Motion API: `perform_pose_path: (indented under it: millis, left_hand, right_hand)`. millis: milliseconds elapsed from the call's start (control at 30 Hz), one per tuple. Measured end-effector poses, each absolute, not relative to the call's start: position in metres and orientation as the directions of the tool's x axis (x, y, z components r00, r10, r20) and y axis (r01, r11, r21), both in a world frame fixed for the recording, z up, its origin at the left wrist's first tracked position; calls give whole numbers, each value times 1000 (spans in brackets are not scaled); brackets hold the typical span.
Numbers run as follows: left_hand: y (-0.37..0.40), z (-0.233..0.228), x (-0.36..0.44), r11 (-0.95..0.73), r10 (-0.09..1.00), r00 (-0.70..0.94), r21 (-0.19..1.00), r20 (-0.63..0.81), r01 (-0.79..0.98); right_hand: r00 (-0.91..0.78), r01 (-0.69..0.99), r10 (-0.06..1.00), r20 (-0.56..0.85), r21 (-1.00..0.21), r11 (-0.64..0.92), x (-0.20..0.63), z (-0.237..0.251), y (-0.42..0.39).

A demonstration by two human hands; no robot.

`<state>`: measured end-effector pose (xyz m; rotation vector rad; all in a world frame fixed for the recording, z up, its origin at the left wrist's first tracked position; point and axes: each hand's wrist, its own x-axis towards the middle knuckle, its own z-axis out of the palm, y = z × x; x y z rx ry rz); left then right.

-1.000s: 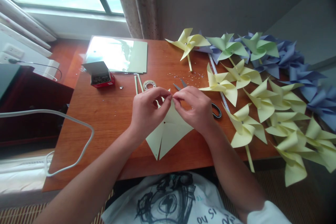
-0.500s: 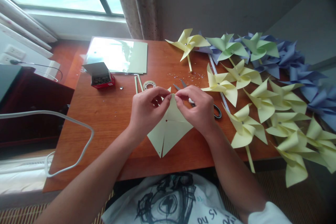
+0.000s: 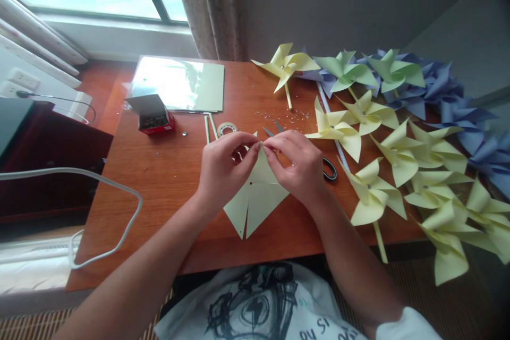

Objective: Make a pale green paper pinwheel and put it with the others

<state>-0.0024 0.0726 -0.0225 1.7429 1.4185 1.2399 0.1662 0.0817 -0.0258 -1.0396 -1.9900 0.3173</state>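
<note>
While its near half lies spread at the centre of the frame, the slit pale green paper sheet [image 3: 265, 206] runs up to a tip pinched between the two hands, with a small dark hole near its middle and slits running inward from its edges. The left hand [image 3: 223, 163] has thumb and forefinger closed on that tip, the other fingers curled loosely. The right hand [image 3: 299, 163] meets it from the other side, thumb and forefinger also brought together on the tip, the fingertips of both hands almost touching.

Partly hidden by the right hand are scissors [image 3: 330, 169], their blades showing above it and a black handle loop to its right. Just above the left hand lie a roll of tape [image 3: 227, 128] and two pale paper sticks [image 3: 207, 129]. Left of centre, an open red box [image 3: 156, 122] holds small dark pieces, with one small metal piece [image 3: 184, 134] beside it. A stack of sheets [image 3: 211, 86] lies above the box.

Yellow pinwheels [image 3: 370, 187] fill the right side, green pinwheels [image 3: 394, 71] the upper right, blue pinwheels [image 3: 442, 82] the far right. A white cable [image 3: 137, 212] loops at left.
</note>
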Motion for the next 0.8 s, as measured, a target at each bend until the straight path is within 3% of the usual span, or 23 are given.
perform_pose_path:
  millis: [800]
  left_hand:
    - [73, -21, -3, -279, 958, 31, 902, 285, 331]
  right_hand:
    - [-240, 496, 806, 541, -645, 581, 164, -21, 82]
